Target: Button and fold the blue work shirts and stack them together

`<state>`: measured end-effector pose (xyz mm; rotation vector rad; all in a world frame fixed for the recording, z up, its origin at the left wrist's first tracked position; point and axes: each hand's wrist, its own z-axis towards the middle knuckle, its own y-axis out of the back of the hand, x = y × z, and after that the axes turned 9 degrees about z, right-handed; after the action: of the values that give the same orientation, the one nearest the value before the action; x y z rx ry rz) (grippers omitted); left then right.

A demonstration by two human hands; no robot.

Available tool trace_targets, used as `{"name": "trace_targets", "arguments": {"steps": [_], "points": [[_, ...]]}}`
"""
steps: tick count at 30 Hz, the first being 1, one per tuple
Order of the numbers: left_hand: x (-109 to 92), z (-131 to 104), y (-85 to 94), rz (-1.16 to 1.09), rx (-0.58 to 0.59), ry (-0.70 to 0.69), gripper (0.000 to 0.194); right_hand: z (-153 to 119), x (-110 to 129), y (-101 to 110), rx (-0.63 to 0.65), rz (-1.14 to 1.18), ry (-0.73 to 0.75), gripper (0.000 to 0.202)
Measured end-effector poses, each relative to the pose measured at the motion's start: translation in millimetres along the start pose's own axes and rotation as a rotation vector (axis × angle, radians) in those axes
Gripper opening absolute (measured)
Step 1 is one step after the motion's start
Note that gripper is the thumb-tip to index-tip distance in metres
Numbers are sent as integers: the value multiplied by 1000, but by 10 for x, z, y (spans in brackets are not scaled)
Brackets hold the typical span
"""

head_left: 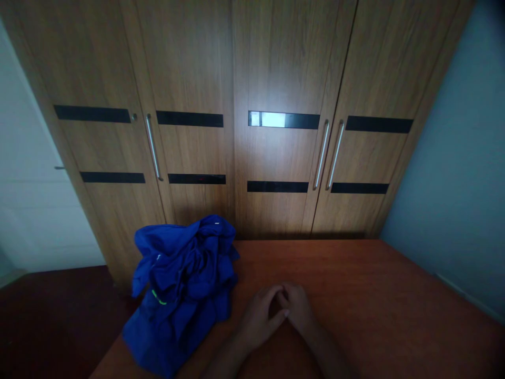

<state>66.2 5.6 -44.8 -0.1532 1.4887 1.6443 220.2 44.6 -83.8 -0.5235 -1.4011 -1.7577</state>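
My left hand (258, 317) and my right hand (299, 307) meet above the wooden table (379, 310), low in the middle of the view. Their fingertips touch, and the left thumb reaches across to the right hand. A gap shows between the left thumb and fingers. The right fingers bend inward and are partly hidden. I see nothing held in either hand. Left of them lies a crumpled heap of blue cloth (209, 268), apart from both hands. It looks like clothing, with small white tags and a bright green mark on it.
Behind the table stands a wooden wardrobe (276, 68) with dark strips and metal handles, its doors closed. A pale wall (453, 210) borders the right side. At the left are a white door (35, 210) and dark red floor (59, 316). The cloth reaches the table's left edge.
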Motion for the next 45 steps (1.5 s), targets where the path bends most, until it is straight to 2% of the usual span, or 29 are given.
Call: {"name": "trace_targets", "arguments": {"steps": [18, 39, 45], "points": [[27, 10, -12, -25, -7, 0, 44, -22, 71, 52, 37, 20, 15, 19], [-39, 3, 50, -15, 15, 7, 43, -28, 128, 90, 59, -34, 5, 20], [-29, 7, 44, -17, 20, 3, 42, -13, 86, 71, 59, -42, -4, 19]]}}
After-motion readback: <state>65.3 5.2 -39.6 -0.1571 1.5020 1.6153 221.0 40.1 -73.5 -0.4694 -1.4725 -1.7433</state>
